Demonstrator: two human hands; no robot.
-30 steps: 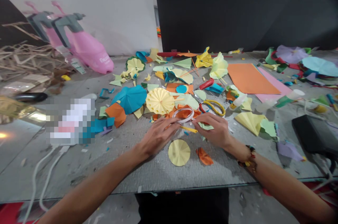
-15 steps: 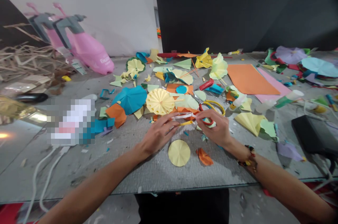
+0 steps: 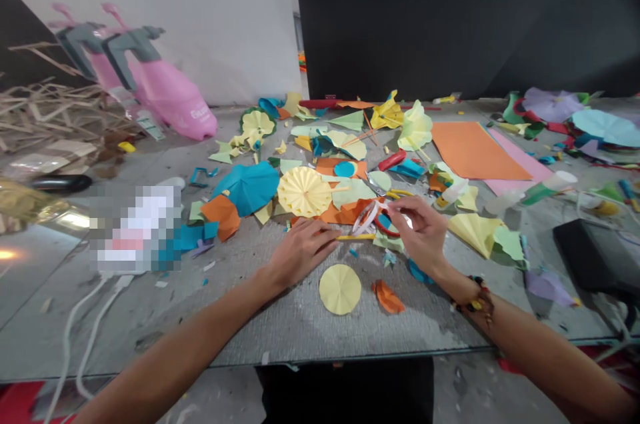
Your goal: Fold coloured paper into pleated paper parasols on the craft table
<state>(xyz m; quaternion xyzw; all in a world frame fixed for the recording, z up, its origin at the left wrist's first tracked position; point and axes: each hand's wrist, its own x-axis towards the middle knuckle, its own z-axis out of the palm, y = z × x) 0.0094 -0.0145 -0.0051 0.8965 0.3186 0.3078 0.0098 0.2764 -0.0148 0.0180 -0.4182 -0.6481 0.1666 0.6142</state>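
A: Entry, head view. Where is the tape ring [image 3: 367,217]?

B: Lifted just off the desk [image 3: 280,324], tilted on edge, above the orange paper scraps [image 3: 345,212]. The right hand [image 3: 423,231] has it; the fingers [image 3: 400,207] pinch narrowly on the rim at the ring's right side.

A: Left hand [image 3: 300,252]?

B: Palm down on the desk, fingers straight and close together, gripping nothing. The tips rest at the left end of a thin yellow stick [image 3: 356,237], which lies flat just below the ring. I cannot tell whether a strip of tape runs from the ring to the stick.

A: Nearby?

B: A round yellow paper disc [image 3: 340,289] lies just in front of the hands, with a crumpled orange scrap [image 3: 387,297] beside it. A pleated yellow fan [image 3: 304,191] is behind the left hand. The scissors [image 3: 400,195] sit behind the right hand, partly hidden.

A: Risks, as a judgement?

B: The pinch is light and on one side only, so the ring could twist or slip. The stick is held at one end only, so any sideways tug could swing it. Loose scraps lie close by, and a sticky face could pick them up.
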